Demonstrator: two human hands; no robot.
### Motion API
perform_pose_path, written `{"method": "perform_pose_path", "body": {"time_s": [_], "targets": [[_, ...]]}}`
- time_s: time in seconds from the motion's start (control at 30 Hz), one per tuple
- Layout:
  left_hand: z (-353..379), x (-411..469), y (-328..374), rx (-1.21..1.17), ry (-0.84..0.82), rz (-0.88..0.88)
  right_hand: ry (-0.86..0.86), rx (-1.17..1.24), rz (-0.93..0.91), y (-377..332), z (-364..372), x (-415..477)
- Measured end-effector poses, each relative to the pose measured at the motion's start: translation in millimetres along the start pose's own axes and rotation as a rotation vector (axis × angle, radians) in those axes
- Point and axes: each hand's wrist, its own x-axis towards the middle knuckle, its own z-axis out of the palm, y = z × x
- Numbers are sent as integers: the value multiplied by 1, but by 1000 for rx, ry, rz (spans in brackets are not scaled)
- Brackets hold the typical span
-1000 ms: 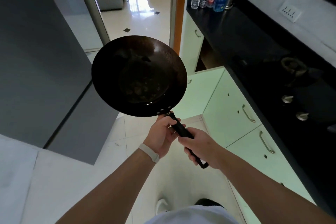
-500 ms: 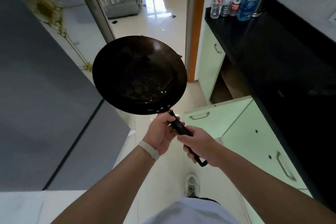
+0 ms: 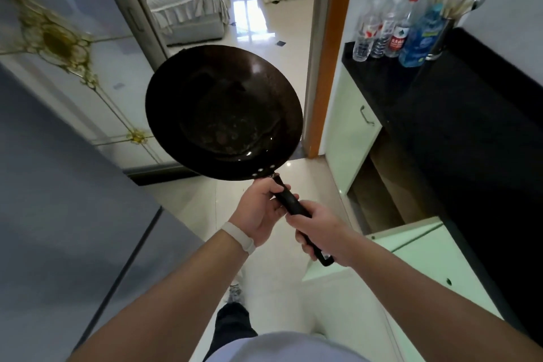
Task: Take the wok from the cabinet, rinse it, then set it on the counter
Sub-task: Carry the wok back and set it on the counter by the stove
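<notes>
Swinging leftward since a second ago: stove knobs gone from view, doorway and sofa (image 3: 188, 9) now filling twelve o'clock, bottles (image 3: 393, 32) sliding from the top centre out toward one o'clock. Carrying on unchanged in the middle, though — same two-handed hold, same level pan.

Passing, at nine o'clock, a grey panel with gold trim (image 3: 58, 41), close on the left. Holding the wok (image 3: 223, 112) out ahead at about eleven o'clock from the hands, clear of every surface, bowl facing up and roughly level; probably keeping it flat and away from the body because of the dark residue and small glint of liquid sitting in its base. Wrapping the left hand (image 3: 260, 211), white band at the wrist, around the handle (image 3: 291, 203) just below the rivets, fingers curled shut on it. Clamping the right hand (image 3: 323, 232) lower down the same handle, fingers closed round it, only the looped end sticking out beneath. Sharing the load this way likely because a long handle with a heavy bowl wants a second hand for steadiness.

Leaving, at three o'clock, a pale green cabinet door (image 3: 408, 247) hanging open beneath the black counter (image 3: 470, 126), the wok evidently already out. No sink showing anywhere, so judging the rinse not yet begun.
</notes>
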Motion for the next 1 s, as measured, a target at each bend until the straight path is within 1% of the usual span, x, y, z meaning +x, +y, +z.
{"method": "perform_pose_path", "body": {"time_s": [0.13, 0.27, 0.43, 0.63, 0.77, 1.0], "targets": [[-24, 54, 39, 12, -36, -65, 81, -11, 33, -28, 14, 55], [-50, 106, 90, 49, -85, -151, 163, 69, 44, -66, 37, 106], [-47, 157, 131, 154, -161, -233, 275, 120, 64, -96, 39, 148], [-15, 199, 132, 209, -276, -332, 402, 200, 65, -106, 11, 155], [22, 231, 122, 295, -349, -400, 503, 294, 69, -100, -22, 164], [93, 299, 104, 450, -353, -457, 595, 414, 46, -101, -95, 184]]}}
